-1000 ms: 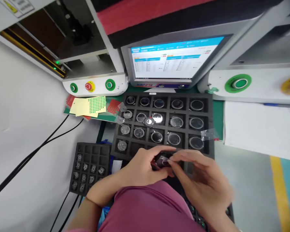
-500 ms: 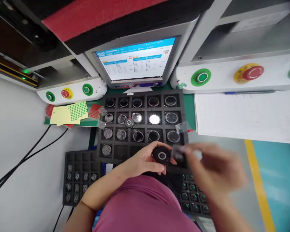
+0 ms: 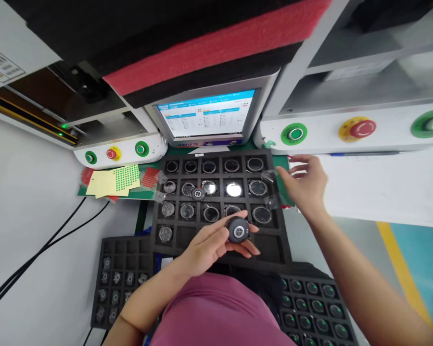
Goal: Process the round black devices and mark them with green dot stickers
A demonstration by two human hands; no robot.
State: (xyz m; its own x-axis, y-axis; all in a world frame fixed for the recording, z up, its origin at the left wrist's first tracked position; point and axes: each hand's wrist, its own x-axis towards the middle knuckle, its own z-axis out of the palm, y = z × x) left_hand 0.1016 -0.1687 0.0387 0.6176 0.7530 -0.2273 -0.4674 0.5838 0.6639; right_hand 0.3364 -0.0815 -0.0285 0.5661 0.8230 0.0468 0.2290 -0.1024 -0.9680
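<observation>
My left hand [image 3: 211, 244] holds a round black watch body [image 3: 238, 229] between thumb and fingers, its back with a silver ring facing up, over the front of the black foam tray [image 3: 216, 244]. My right hand [image 3: 308, 185] is at the tray's right, near the edge of the white paper, with its fingers apart and nothing visible between them. Round watch parts fill the tray's upper rows. Another watch body [image 3: 198, 193] lies face down across a divider. Clear film pieces [image 3: 272, 202] stick to the tray's right edge.
Behind the tray stands a monitor [image 3: 207, 120], flanked by machine panels with buttons [image 3: 362, 129]. Yellow sheets with green dots [image 3: 127, 179] lie left. Lower trays [image 3: 124, 247] hold small parts. A pen [image 3: 364, 154] rests on white paper [image 3: 378, 187].
My right hand has moved up and away from the watch body; the clear film near its fingers no longer shows there. My left hand still holds the watch body, now tilted. The view has shifted.
</observation>
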